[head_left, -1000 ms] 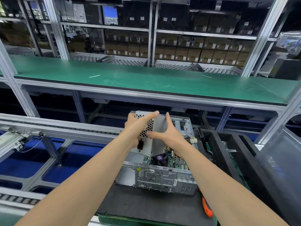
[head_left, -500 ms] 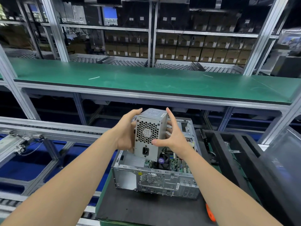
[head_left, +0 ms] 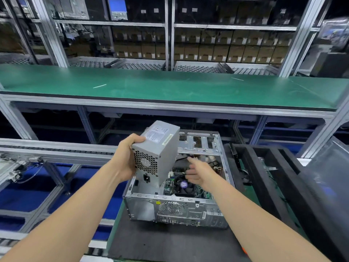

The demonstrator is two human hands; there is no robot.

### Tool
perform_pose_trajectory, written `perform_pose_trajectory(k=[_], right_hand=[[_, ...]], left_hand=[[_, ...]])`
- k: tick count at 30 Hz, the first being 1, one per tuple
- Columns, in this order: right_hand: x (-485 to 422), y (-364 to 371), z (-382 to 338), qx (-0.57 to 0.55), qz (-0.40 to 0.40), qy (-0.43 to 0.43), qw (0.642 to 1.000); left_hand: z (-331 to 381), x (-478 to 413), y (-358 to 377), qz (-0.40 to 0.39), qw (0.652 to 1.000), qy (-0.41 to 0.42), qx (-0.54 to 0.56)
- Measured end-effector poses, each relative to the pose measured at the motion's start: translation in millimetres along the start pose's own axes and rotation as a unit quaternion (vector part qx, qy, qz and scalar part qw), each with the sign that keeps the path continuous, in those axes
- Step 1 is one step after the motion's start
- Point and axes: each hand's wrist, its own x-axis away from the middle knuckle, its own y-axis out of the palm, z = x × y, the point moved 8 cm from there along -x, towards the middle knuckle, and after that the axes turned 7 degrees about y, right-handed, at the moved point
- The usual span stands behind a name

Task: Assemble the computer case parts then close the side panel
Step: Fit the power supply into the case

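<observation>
Factory line, aluminium racking behind. Brown cartons stand in rows, each with a white label, print too small to read. Long green shelf crosses mid-view.

Computer case lies on its side, open face up, on a black mat on the desk. Small yellow sticker on its rear plate, unreadable.

Power supply is held tilted above the case's near-left corner, fan grille and socket facing the camera. White data label and a pale strip sticker on its upper face, text not legible.

Left hand grips the supply's left side, thumb over the top edge, forearm stretched forward. Right hand, motion-blurred, reaches over the motherboard, fingers loosely extended, holding nothing I can see.
</observation>
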Motion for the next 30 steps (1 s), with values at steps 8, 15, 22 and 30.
perform_pose_trajectory(k=[8, 15, 22, 30], right_hand=[[-4, 52, -4, -0.144, -0.114, 0.043, 0.982], [3, 58, -27, -0.101, -0.094, 0.014, 0.990], [15, 79, -27, -0.193, -0.262, 0.027, 0.945], [-10, 79, 0, -0.134, -0.161, 0.038, 0.977]], left_hand=[[-15, -3, 2, -0.024, 0.999, 0.010, -0.038], [-6, -8, 22, -0.021, 0.992, 0.088, -0.090], [-18, -15, 38, 0.001, 0.973, 0.086, -0.213], [-38, -22, 27, 0.017, 0.951, 0.016, -0.308]])
